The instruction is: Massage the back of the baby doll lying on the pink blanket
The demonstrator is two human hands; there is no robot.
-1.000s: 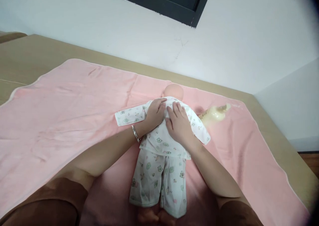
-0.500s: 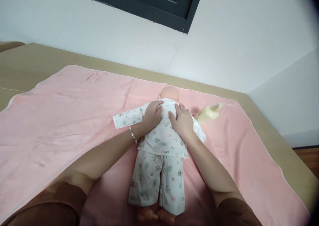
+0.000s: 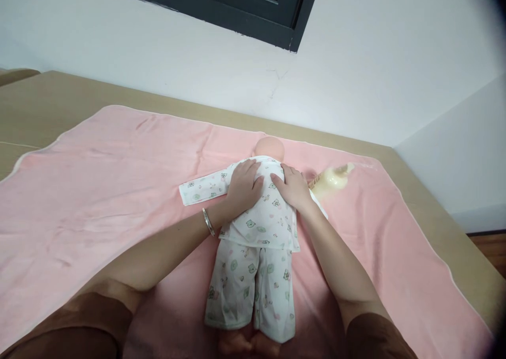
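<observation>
A baby doll [image 3: 269, 148] lies stretched out on a pink blanket [image 3: 158, 158], its smooth bald head pointing away from me. It wears a white printed top [image 3: 259, 227] and matching pants [image 3: 233, 290]; its bare feet show at the bottom. My left hand [image 3: 244, 187] rests flat on the left side of the top near the shoulder, fingers stretched out. Opposite it, my right hand [image 3: 294, 187] lies on the right shoulder side with its fingers extended. One sleeve spreads out to the left; the other is partly hidden by my right wrist.
Right of the doll lies a pale yellowish bottle [image 3: 335, 180] on the blanket. Beneath the blanket is a wooden table [image 3: 51, 95] against a white wall [image 3: 348, 74]. A dark window frame [image 3: 269, 27] sits above it.
Both hands have shifted slightly on the doll's top: the left a little to the right, the right a little outward. The doll stays in place.
</observation>
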